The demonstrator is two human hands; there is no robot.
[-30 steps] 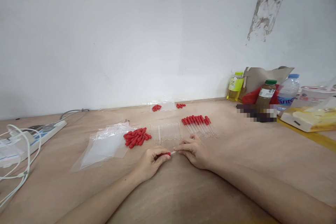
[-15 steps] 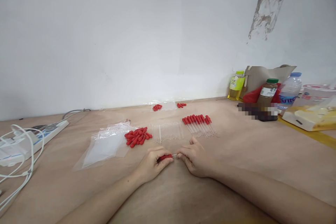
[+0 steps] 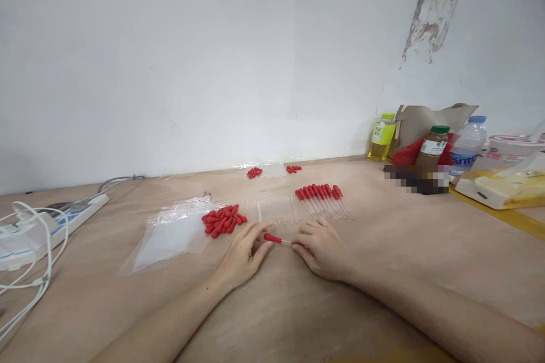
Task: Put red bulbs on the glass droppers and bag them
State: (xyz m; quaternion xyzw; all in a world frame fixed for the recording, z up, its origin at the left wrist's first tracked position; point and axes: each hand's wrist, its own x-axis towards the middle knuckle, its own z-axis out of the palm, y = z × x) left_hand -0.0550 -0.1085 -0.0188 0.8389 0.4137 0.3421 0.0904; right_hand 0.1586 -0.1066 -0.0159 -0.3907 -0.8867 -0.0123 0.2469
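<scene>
A glass dropper with a red rubber bulb [image 3: 272, 237] points its bulb to the left. My right hand [image 3: 321, 249] pinches its clear tube between thumb and fingers. My left hand [image 3: 247, 252] is open around the bulb end, thumb and fingers apart and off the rubber. Just beyond lie a heap of loose red bulbs [image 3: 222, 220] and a row of clear glass tubes [image 3: 270, 210]. A row of droppers with red bulbs fitted [image 3: 319, 193] lies behind my right hand.
Clear plastic bags [image 3: 170, 235] lie left of the bulb heap. Small bagged red bulbs [image 3: 254, 173] rest by the wall. A power strip [image 3: 55, 232] with white cables is far left. Bottles [image 3: 434, 147], a grey bag [image 3: 415, 122] and a tissue pack [image 3: 498, 184] stand right.
My left hand has opened and let go of the red bulb. My right hand, holding the tube, has shifted slightly right and away from me, bringing the dropper into fuller view.
</scene>
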